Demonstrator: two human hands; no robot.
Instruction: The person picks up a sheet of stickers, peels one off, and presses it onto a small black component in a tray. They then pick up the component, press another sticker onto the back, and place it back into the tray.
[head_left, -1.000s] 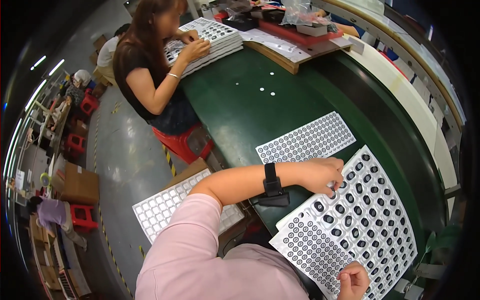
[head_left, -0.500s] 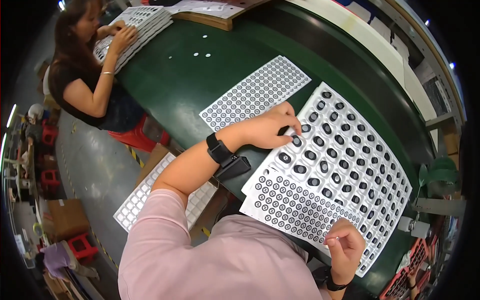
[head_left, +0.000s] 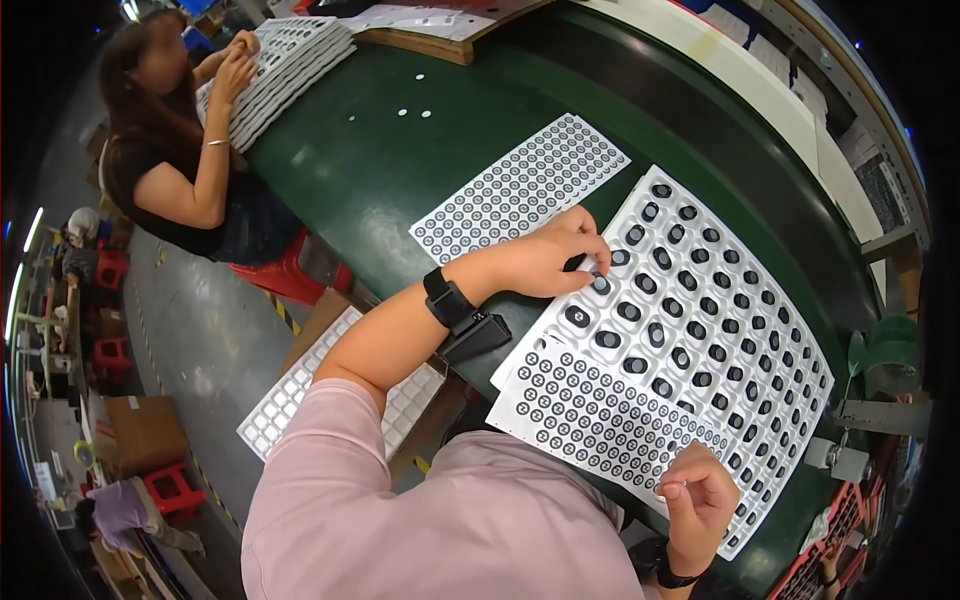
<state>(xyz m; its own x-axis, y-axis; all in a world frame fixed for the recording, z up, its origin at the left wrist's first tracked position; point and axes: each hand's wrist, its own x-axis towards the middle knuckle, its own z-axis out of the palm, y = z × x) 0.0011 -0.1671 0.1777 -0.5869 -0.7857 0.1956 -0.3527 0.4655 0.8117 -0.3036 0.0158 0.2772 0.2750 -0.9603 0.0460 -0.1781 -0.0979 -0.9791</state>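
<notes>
A white moulded tray [head_left: 645, 185] lies on the green table with a dark oval part in each of many pockets. At its left edge my left hand [head_left: 560, 255] reaches across, thumb and forefinger pinched at one dark oval part [head_left: 600, 285]; whether they grip it is hidden. The part below it [head_left: 577, 316] bears a pale round mark. A sheet of round black-and-white stickers [head_left: 590, 410] overlaps the tray's near side. Above that sheet's right end, my right hand [head_left: 703, 490] is closed in a pinch, with something small and pale at its fingertips.
Another sticker sheet [head_left: 520, 190] lies beyond my left forearm. Several loose white discs [head_left: 426, 114] dot the table. At the far left a co-worker [head_left: 170, 170] handles a stack of white trays [head_left: 300, 75]. A white tray [head_left: 285, 400] sits in a carton below the table's edge.
The whole view has shifted slightly right. My left fingers stay at the same oval part, and my right hand stays pinched over the near sticker sheet. The co-worker's hands have moved up a little.
</notes>
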